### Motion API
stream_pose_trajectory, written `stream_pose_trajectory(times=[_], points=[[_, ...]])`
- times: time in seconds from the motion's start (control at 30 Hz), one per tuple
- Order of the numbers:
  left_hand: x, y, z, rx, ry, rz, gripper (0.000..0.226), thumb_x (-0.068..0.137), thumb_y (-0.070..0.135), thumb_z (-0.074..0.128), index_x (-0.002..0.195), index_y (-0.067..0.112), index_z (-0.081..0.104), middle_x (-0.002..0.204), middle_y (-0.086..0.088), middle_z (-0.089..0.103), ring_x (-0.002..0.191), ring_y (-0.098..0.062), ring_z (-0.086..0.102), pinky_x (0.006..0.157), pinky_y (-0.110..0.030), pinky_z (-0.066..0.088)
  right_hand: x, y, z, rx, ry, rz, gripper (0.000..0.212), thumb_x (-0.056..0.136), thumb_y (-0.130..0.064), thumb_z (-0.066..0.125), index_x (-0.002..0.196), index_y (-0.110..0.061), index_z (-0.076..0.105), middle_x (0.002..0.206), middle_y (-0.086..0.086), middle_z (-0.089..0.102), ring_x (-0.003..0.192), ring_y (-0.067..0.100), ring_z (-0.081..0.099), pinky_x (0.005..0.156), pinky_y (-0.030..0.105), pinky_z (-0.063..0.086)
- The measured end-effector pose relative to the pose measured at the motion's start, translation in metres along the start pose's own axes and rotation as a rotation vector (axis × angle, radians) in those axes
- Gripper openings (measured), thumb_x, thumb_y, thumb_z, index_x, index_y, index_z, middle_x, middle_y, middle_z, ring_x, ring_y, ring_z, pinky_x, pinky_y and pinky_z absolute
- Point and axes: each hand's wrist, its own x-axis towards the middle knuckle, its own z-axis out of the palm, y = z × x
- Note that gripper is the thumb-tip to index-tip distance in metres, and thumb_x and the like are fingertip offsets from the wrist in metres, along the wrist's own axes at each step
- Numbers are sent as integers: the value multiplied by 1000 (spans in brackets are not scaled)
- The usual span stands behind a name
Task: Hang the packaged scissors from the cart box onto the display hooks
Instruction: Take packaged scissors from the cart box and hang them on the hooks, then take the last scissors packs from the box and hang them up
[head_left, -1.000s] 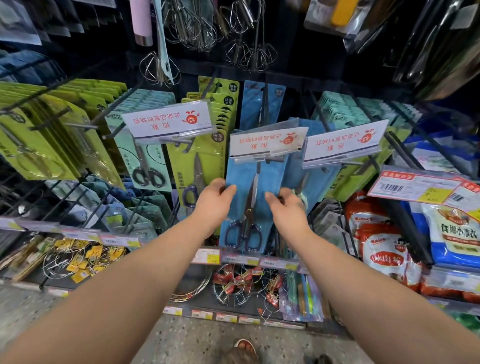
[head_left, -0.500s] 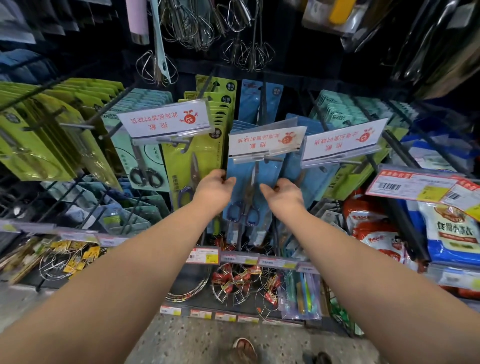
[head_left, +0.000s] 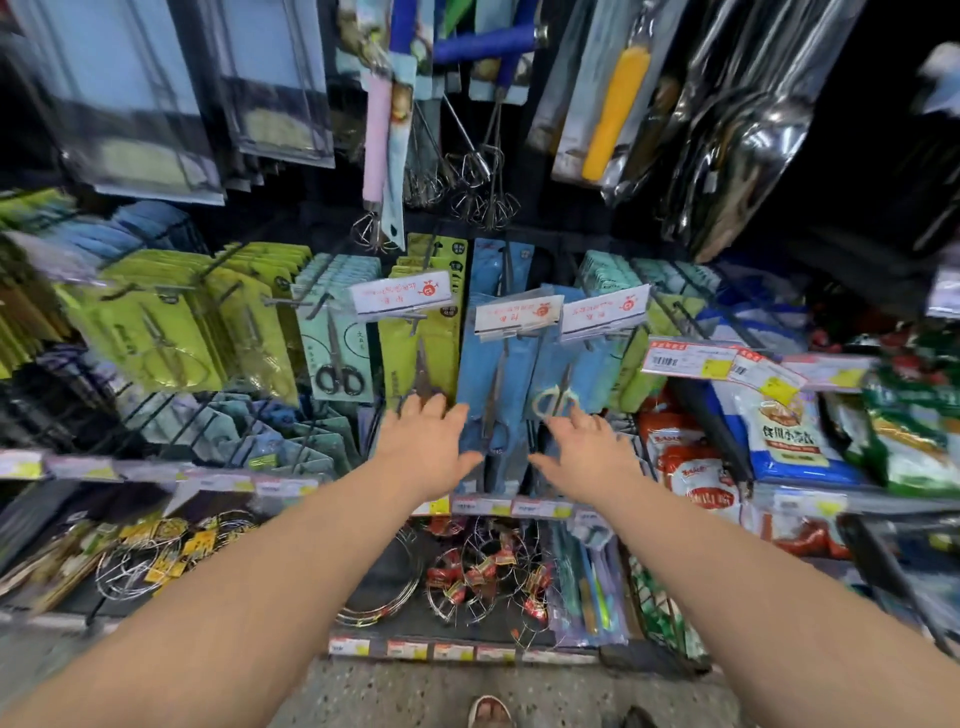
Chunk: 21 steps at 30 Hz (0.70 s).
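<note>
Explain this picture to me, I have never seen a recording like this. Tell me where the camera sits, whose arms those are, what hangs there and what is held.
There is no machine here. The two bare arms belong to a person, and the single camera is worn on that person's head, looking forward and down. Its wide lens bends the edges of the picture. Straight ahead hang blue scissors packs, with yellow-green packs to the left, wire whisks above and bagged goods at the right. The left hand and the right hand reach toward the blue packs, one on each side, with fingers spread and straight. Neither grips anything. The picture is blurred, so it cannot be told whether the fingertips touch the packs.
</note>
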Motion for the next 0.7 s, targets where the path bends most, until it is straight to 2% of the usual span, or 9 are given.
stream_pose_trajectory(times=[0.1, 0.4, 0.53, 0.7], points=[[-32, 5, 1, 17, -14, 13, 73, 90, 61, 35, 148, 21, 16, 155, -9, 20, 142, -35, 15, 112, -52, 18, -40, 4, 1, -26, -5, 17, 65, 89, -60, 37, 144, -27, 23, 157, 3, 12, 144, 31, 10, 112, 53, 18], [-98, 59, 12, -29, -46, 128, 77, 88, 62, 39, 148, 20, 16, 156, -8, 20, 143, -33, 13, 113, -52, 17, -143, 34, 10, -18, -41, 120, 63, 91, -56, 36, 145, -26, 23, 157, 2, 15, 143, 29, 12, 113, 52, 16], [-118, 90, 13, -16, -40, 190, 76, 88, 62, 39, 147, 19, 17, 155, -9, 22, 142, -34, 15, 112, -53, 17, -179, 57, 17, -23, 0, 163, 64, 91, -55, 37, 145, -26, 21, 154, 3, 21, 142, 27, 18, 112, 51, 19], [-143, 146, 16, -1, -66, 249, 77, 88, 62, 39, 148, 19, 16, 155, -8, 21, 142, -34, 15, 113, -52, 17, -232, 100, 25, 5, 11, 208, 65, 89, -56, 38, 144, -26, 23, 154, 1, 22, 143, 26, 16, 112, 51, 20]])
